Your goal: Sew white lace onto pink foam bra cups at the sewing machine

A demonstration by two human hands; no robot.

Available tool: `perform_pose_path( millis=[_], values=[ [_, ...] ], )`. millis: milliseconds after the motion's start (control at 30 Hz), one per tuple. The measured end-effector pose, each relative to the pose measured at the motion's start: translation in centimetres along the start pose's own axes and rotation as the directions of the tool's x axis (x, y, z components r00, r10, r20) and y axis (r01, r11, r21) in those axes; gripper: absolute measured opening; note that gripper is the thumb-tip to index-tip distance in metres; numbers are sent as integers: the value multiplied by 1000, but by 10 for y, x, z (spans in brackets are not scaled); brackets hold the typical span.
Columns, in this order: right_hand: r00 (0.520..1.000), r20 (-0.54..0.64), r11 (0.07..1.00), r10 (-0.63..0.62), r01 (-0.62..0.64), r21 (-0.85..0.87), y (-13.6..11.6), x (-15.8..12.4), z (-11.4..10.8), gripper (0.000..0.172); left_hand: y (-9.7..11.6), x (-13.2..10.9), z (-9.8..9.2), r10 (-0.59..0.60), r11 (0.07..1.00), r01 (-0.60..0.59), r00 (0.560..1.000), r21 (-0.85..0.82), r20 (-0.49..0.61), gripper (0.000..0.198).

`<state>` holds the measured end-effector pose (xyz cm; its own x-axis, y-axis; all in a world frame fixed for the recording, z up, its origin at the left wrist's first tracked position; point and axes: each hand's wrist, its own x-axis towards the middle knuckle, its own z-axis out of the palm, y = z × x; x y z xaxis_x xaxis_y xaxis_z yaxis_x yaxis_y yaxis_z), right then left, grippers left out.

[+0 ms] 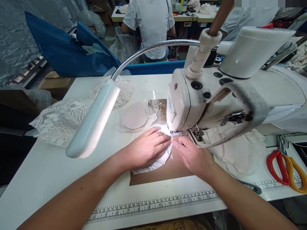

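Note:
My left hand (150,148) rests palm down on a white lace piece (155,164), its fingers bent toward the edge by the needle. Its thumb is hidden. My right hand (195,156) pinches the edge of the same piece, its fingertips almost meeting those of the left. Both hands are just in front of the head of a white sewing machine (183,99). The presser foot (177,133) is close above the lace, and the stitching point is partly covered by fingers. A brown sheet (160,177) lies under the work.
A lamp (93,118) on a bendy metal neck hangs at left. Behind are a round pale pad (135,115) and heaped lace pieces (67,118). More pale pieces (240,150) lie at right, near scissors (285,169). A ruler strip (153,204) runs along the front edge. A person (152,25) sits beyond.

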<state>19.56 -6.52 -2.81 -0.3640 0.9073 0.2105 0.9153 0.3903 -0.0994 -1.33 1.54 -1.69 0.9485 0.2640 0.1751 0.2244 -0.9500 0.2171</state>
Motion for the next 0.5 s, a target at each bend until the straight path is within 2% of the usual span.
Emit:
perform_pose_path(
  millis=[200, 367, 500],
  values=[
    [999, -17, 999, 36, -36, 22, -3, 2, 2, 39, 1, 1, 3, -54, 998, 54, 999, -36, -4, 32],
    [992, -19, 988, 126, -124, 92, -3, 4, 4, 30, 5, 3, 10, -123, 992, 122, 991, -19, -57, 32],
    [992, -23, 989, 122, -119, 91, -3, 4, 4, 29, 4, 3, 14, -122, 992, 123, 990, 7, -75, 32]
  ],
)
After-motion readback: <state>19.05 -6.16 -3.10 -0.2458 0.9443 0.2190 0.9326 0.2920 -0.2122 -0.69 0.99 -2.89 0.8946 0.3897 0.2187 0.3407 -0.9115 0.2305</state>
